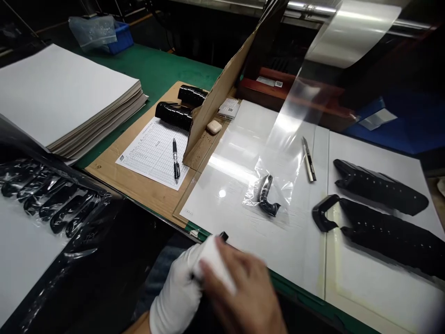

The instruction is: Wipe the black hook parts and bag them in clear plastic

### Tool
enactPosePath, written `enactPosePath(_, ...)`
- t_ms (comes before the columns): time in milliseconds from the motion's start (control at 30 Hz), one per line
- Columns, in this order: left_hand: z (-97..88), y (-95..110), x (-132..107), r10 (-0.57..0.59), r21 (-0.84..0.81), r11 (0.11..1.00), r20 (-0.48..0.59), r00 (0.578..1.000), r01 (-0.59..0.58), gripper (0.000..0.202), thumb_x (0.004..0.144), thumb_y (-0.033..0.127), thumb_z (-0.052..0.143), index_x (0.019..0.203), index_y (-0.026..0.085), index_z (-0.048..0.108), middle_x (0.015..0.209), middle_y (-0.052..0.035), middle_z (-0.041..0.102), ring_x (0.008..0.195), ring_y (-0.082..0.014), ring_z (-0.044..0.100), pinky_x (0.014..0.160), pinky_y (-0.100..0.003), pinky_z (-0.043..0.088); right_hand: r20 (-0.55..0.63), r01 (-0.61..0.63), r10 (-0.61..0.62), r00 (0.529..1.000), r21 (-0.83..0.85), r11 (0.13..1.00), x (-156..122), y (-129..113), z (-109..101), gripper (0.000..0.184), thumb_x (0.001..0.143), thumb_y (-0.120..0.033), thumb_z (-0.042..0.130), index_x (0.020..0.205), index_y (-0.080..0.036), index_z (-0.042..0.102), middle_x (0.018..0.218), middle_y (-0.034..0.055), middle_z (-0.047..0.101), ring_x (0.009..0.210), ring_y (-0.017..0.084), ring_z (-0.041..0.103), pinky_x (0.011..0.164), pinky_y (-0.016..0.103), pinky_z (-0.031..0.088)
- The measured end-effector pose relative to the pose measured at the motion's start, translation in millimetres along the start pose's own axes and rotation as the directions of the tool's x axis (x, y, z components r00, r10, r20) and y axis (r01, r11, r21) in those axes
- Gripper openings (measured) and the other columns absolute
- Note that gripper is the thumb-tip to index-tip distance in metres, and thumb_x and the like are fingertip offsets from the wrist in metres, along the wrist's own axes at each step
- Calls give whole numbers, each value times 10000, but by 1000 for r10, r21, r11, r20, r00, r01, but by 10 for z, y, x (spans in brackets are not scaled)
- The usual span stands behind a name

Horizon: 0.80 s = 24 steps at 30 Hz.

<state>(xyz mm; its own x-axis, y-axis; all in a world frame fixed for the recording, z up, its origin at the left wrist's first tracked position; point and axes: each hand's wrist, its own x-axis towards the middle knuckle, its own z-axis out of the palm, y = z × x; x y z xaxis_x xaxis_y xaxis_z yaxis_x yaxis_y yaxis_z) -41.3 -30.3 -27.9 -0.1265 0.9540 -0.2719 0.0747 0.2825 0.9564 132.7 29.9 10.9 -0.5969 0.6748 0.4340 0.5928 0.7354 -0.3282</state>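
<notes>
In front of the table's near edge, my left hand (179,290) wears a white glove and is closed around a black part (224,236), most of which is hidden. My bare right hand (246,287), smeared by motion, presses a white cloth (216,262) against that part. On the white sheet beyond lies a glossy black hook-shaped piece (267,197) inside a clear plastic bag. To the right, a single black bracket-like piece (324,213) sits beside two rows of nested black pieces (382,185).
A utility knife (308,160) lies right of the bag. Clear film (295,111) hangs from a roll (354,32). A cardboard divider (219,93) stands upright; a pen (175,160) rests on a form (153,150). Stacked white sheets (69,93) and bagged black parts (52,204) occupy the left.
</notes>
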Motion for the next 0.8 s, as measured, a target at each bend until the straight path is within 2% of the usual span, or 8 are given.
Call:
enactPosePath(100, 11, 7, 43, 39, 45, 998, 54, 998, -41, 357, 975, 308, 590, 1325, 311, 658, 1340, -56, 679, 1260, -247, 613, 1125, -359, 450, 9, -78, 78, 997, 3, 997, -3, 29, -4, 441, 927, -125, 598, 1350, -247, 594, 1392, 162, 604, 1003, 280, 643, 756, 441, 545)
enactPosePath(233, 1, 8, 72, 66, 68, 995, 71, 995, -71, 369, 1012, 292, 526, 1370, 314, 614, 1382, -53, 650, 1284, -228, 594, 1123, -342, 447, -4, -68, 68, 998, 24, 997, 0, 16, 37, 414, 938, -139, 593, 1336, -254, 601, 1387, 150, 611, 1041, 278, 632, 776, 432, 536)
enactPosePath(300, -8, 4, 83, 95, 102, 989, 78, 992, -103, 382, 1001, 299, 551, 1379, 304, 606, 1386, -59, 647, 1270, -228, 603, 1124, -339, 444, -25, -117, 117, 993, 4, 993, 12, 7, 64, 400, 940, -114, 577, 1326, -216, 608, 1371, 179, 616, 1003, 281, 634, 773, 444, 526)
enactPosePath(400, -19, 4, 97, 93, 76, 992, 95, 991, -101, 351, 1016, 305, 513, 1347, 293, 631, 1345, -65, 674, 1202, -224, 649, 1054, -328, 505, -49, -73, 75, 996, 51, 996, 29, 13, 75, 322, 933, -135, 602, 1238, -219, 667, 1370, 179, 616, 1039, 303, 625, 784, 450, 515)
enactPosePath(533, -21, -1, 102, 127, 132, 982, 80, 989, -137, 396, 996, 296, 557, 1389, 293, 602, 1373, -71, 657, 1258, -237, 614, 1108, -346, 460, 40, -95, 94, 995, 16, 995, 49, 62, 22, 421, 927, -90, 599, 1338, -183, 608, 1404, 200, 582, 1014, 287, 609, 775, 436, 515)
enactPosePath(633, -15, -12, 102, 113, 113, 986, 83, 990, -122, 408, 1005, 308, 537, 1410, 297, 586, 1380, -73, 652, 1235, -231, 627, 1104, -346, 466, 43, -54, 53, 998, 30, 998, 58, 71, 0, 383, 929, -108, 611, 1302, -189, 634, 1404, 190, 585, 1055, 295, 595, 785, 430, 517)
enactPosePath(733, -13, -13, 110, 94, 105, 989, 90, 992, -103, 406, 1002, 322, 546, 1404, 299, 593, 1375, -72, 654, 1240, -230, 621, 1111, -345, 457, 21, -154, 154, 988, 25, 988, 48, 80, 17, 401, 967, -126, 557, 1358, -205, 592, 1424, 166, 570, 1040, 279, 580, 764, 418, 519)
enactPosePath(800, -24, 3, 117, 77, 89, 992, 104, 992, -86, 397, 1003, 337, 544, 1394, 297, 601, 1370, -72, 656, 1235, -227, 622, 1107, -340, 459, 39, -156, 154, 987, 54, 986, 29, 114, 34, 440, 971, -124, 551, 1399, -226, 557, 1476, 157, 521, 1104, 294, 561, 787, 433, 516)
